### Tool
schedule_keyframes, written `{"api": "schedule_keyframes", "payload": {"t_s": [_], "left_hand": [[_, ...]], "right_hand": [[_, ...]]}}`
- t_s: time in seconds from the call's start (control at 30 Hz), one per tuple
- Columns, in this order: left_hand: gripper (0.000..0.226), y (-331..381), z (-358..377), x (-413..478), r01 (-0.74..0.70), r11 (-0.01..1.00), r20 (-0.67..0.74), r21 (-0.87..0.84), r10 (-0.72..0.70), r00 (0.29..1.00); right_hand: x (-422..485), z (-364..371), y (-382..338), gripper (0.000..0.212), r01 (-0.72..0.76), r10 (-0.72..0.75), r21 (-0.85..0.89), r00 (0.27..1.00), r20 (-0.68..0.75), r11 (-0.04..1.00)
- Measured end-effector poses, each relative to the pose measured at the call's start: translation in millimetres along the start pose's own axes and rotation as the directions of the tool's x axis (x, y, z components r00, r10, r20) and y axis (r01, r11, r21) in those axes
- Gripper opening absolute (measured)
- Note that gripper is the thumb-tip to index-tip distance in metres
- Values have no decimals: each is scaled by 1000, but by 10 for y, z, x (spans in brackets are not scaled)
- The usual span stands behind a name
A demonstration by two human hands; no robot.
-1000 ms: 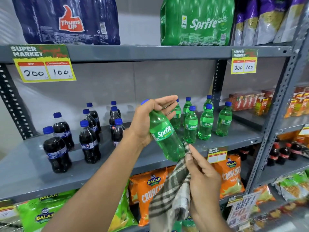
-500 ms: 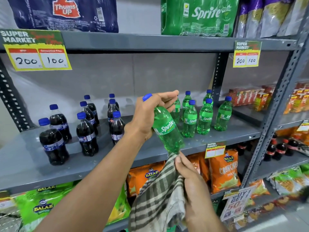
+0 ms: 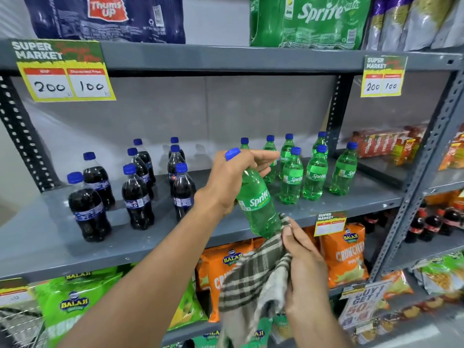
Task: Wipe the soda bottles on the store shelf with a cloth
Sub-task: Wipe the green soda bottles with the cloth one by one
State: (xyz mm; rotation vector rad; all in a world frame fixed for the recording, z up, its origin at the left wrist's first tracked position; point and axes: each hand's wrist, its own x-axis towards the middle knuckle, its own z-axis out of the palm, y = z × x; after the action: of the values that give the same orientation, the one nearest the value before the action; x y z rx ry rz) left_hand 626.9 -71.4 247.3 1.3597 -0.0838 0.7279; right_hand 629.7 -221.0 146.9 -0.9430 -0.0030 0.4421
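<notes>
My left hand (image 3: 226, 182) grips the neck of a green Sprite bottle (image 3: 258, 202) with a blue cap, held tilted in front of the grey middle shelf (image 3: 50, 247). My right hand (image 3: 303, 267) holds a checked grey-brown cloth (image 3: 253, 275) bunched against the bottle's base. Several more Sprite bottles (image 3: 291, 177) stand upright on the shelf behind, at the right. Several dark cola bottles (image 3: 136, 197) with blue caps stand at the left of the same shelf.
The shelf above carries a Thums Up pack (image 3: 108, 18) and a Sprite pack (image 3: 308, 21), with price tags (image 3: 62, 71) on its edge. Orange and green Balaji snack bags (image 3: 344, 254) fill the shelf below. A perforated upright post (image 3: 411, 197) stands at right.
The cloth in my right hand has risen slightly against the bottle's base. The bottle stays tilted in my left hand, and the view has shifted a little.
</notes>
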Motion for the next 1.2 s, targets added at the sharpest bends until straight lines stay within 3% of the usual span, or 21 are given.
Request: {"api": "schedule_keyframes", "payload": {"t_s": [0.03,0.1,0.2,0.4,0.5,0.7,0.87,0.97,1.07,1.2], "left_hand": [[43,-10,-5,7,9,1000,6,2,-9,1000],[43,-14,-38,45,49,999,24,1,-49,999],[43,-6,-120,121,147,989,43,-19,-146,988],[39,-190,-313,371,233,972,-84,25,-230,970],[36,-403,-365,568,247,963,-138,104,-232,963],[15,-686,-207,772,293,893,-302,340,-192,934],[27,-885,-186,931,356,825,-371,438,-195,908],[31,-917,-170,972,326,825,-354,462,-166,920],[15,-920,-133,955,256,842,-332,475,-98,938],[36,-929,-149,915,159,821,-313,548,25,950]], "right_hand": [[-29,5,27,24,134,-137,-70,990,-34,989],[-130,9,50,27,404,-407,-224,913,36,887],[-134,-64,-111,31,683,-628,-419,725,284,599],[63,-197,-721,33,892,-811,-416,372,453,177],[106,-265,-888,30,918,-813,-392,271,515,58],[207,-414,-959,24,918,-777,-392,285,561,53],[271,-551,-943,18,912,-739,-408,303,602,41],[291,-574,-928,18,897,-732,-438,336,593,57],[319,-579,-887,13,900,-726,-431,339,598,65],[346,-553,-833,16,896,-715,-428,376,590,118]]}}
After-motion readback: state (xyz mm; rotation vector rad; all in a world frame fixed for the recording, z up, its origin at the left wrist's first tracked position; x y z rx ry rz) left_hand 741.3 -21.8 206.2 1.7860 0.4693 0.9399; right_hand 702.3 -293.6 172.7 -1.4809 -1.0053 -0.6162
